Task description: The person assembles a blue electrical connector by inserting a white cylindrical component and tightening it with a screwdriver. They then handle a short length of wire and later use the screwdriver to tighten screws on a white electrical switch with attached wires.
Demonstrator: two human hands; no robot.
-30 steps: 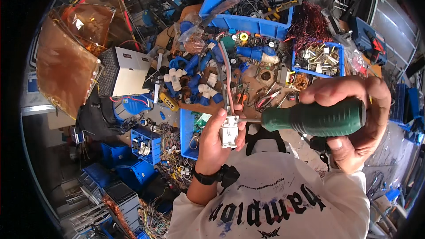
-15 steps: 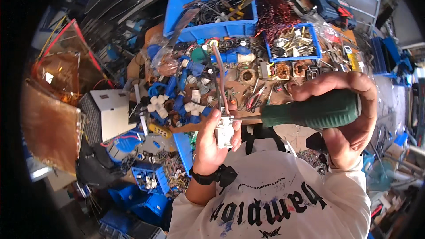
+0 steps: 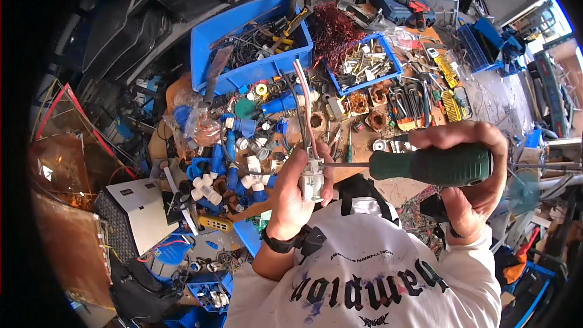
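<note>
Since the frame 0.5 s ago the view has swung a bit — the big blue bin now sits further left and higher, and the green-handled screwdriver lies nearly level, w/ its handle more to the right of the picture. Both hands keep the same grip as before.

Left hand is closed around a small white electrical fitting, held just above the chest, over the near edge of the bench. Fingers wrap its left side, thumb on the right. Wires — one dark, one reddish-pink — rise from the fitting's top and curve up over the clutter.

Right hand is clenched tight round the screwdriver's thick green handle, fingers over the top, thumb below. The thin metal shaft runs left from the handle and its tip meets the fitting's right side; exact contact point too small to tell.

Bench behind is packed: blue and white pipe fittings to the left of the fitting, a smaller blue tray of metal bits upper centre, a tangle of copper-red wire beside it. Grey box sits lower left. Black wristband on left wrist.
</note>
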